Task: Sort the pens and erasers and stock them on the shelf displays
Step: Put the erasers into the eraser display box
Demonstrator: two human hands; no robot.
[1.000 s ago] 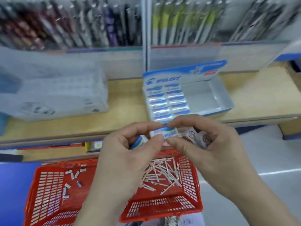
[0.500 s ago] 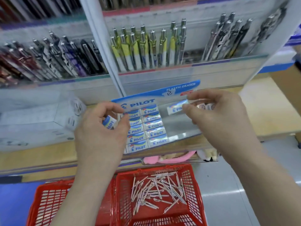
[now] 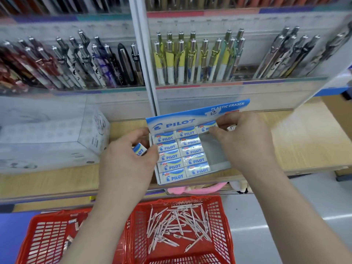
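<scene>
Right hand (image 3: 245, 143): fingertips pinch eraser (image 3: 206, 128), now lowered from above into box (image 3: 221, 165). Filled columns lie left of the pinch, empty slots below it. Third column begun. Left hand (image 3: 129, 164): clamped on spare (image 3: 140, 149).

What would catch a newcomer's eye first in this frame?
The blue-and-white Pilot eraser box sits on the wooden shelf at centre, with two columns filled and the third nearly bare, where the right hand pinches an eraser at its top. The left hand holds a second eraser beside the box's left edge. Below, a red basket holds a heap of loose pens, and racks of pens fill the display above.
</scene>
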